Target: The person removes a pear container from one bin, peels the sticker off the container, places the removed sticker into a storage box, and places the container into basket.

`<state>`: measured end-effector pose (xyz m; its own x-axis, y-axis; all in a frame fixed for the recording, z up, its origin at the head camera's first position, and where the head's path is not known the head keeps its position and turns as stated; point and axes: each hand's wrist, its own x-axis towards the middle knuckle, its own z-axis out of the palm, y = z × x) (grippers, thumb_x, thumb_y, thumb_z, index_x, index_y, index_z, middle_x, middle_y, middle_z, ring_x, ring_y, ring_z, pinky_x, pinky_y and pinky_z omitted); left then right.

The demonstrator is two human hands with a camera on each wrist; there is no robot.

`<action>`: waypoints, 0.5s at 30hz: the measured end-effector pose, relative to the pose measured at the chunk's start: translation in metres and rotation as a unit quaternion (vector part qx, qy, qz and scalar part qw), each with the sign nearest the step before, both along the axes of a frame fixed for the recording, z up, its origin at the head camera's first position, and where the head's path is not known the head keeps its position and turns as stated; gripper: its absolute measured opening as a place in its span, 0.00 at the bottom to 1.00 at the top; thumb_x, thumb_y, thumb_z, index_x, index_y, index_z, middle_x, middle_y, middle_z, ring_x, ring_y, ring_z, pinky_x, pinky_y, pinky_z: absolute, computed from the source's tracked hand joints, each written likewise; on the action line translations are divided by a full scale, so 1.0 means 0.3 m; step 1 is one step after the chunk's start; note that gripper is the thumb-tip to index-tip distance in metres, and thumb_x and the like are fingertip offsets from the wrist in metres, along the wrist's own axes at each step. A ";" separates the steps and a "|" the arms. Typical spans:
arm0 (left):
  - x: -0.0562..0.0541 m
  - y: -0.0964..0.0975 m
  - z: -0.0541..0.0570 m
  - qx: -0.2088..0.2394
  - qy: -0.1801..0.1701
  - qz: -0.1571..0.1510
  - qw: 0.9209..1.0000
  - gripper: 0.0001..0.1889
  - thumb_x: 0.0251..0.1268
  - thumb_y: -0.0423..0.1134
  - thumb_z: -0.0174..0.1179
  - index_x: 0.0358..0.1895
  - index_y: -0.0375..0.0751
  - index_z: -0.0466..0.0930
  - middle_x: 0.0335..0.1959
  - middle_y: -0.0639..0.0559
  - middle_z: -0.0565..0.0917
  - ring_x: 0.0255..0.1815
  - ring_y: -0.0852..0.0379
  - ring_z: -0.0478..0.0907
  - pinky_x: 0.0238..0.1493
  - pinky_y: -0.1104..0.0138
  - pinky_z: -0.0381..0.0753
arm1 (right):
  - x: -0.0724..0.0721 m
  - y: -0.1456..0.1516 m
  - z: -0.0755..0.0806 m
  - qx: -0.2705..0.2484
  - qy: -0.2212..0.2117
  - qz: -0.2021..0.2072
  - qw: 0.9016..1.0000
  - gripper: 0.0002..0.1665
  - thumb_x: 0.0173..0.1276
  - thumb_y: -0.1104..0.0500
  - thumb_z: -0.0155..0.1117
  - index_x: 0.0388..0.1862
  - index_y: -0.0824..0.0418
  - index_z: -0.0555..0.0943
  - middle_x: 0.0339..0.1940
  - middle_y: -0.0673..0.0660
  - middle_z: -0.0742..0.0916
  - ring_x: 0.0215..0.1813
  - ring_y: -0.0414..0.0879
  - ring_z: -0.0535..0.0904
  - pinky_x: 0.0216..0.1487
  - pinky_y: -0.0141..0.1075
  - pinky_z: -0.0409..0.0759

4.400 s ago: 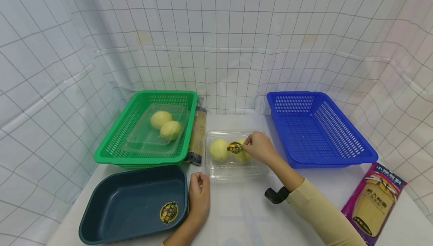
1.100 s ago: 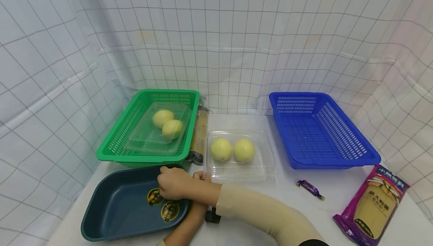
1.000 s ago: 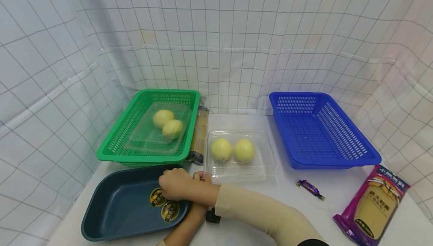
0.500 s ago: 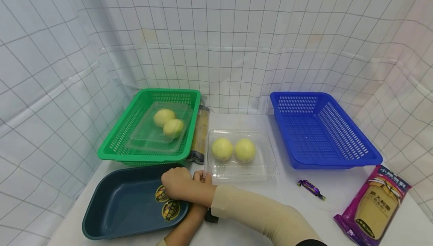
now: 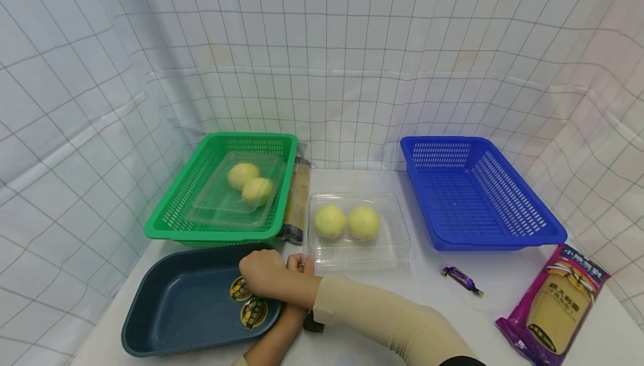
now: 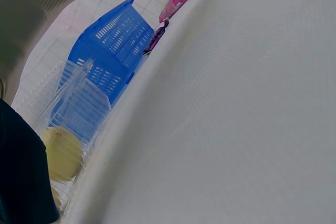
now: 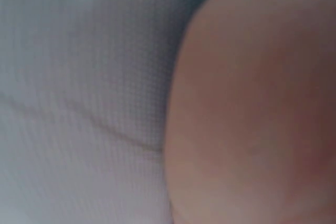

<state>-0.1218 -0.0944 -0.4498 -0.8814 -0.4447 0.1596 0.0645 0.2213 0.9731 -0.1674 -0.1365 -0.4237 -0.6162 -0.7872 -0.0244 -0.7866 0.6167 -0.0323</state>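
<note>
My right hand [image 5: 261,272] is over the right side of the dark blue basin [image 5: 173,304], fingers curled, gripping a round black-and-gold sticker [image 5: 239,289] partly hidden beneath it. A second similar sticker [image 5: 254,314] lies just below, on the basin's right end. Partly covered by the right forearm, my left hand [image 5: 302,264] pinches the front left corner of a clear plastic box [image 5: 359,251]. Inside that box sit two pale yellow round fruits [image 5: 329,221]. The left wrist view shows one fruit [image 6: 64,153] through the clear plastic.
A green basket [image 5: 166,223] at left holds another clear box with two fruits. A long yellowish pack [image 5: 298,201] lies beside it. At right are a blue basket [image 5: 495,240], a purple-wrapped candy [image 5: 462,281] and a purple noodle bag [image 5: 555,304]. My forearms cross in front.
My right hand has left the clear box and moved left with the sticker to the basin. Over the last second, hand and sticker shifted slightly right. My left hand stays at the box corner.
</note>
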 end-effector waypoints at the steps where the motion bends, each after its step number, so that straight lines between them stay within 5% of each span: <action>1: 0.001 0.001 0.000 0.000 0.002 -0.001 1.000 0.04 0.69 0.27 0.48 0.35 0.30 0.69 0.24 0.50 0.73 0.25 0.67 0.64 0.29 0.72 0.67 | 0.001 0.001 0.001 -0.003 -0.001 0.000 1.000 0.31 0.71 0.55 0.61 0.11 0.51 0.58 0.10 0.47 0.62 0.15 0.39 0.55 0.15 0.32 0.53; 9: -0.001 0.008 0.008 0.011 0.003 0.002 1.000 0.04 0.69 0.26 0.48 0.34 0.29 0.69 0.25 0.49 0.71 0.28 0.62 0.65 0.32 0.70 0.67 | -0.005 0.016 0.007 -0.056 -0.023 0.007 0.998 0.27 0.69 0.58 0.61 0.12 0.52 0.61 0.14 0.48 0.67 0.17 0.38 0.61 0.15 0.30 0.57; 15: -0.003 0.006 0.017 0.000 -0.018 0.008 1.000 0.05 0.68 0.28 0.48 0.34 0.29 0.69 0.25 0.48 0.72 0.28 0.61 0.66 0.31 0.70 0.67 | -0.003 0.054 0.023 -0.117 -0.024 0.071 0.990 0.23 0.68 0.62 0.59 0.14 0.53 0.63 0.15 0.46 0.65 0.19 0.37 0.59 0.19 0.26 0.54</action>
<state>-0.1228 -0.0925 -0.4446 -0.8796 -0.4580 0.1283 0.0261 0.2228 0.9745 -0.1684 -0.1202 -0.4167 -0.5019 -0.8531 0.1424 -0.8586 0.4716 -0.2008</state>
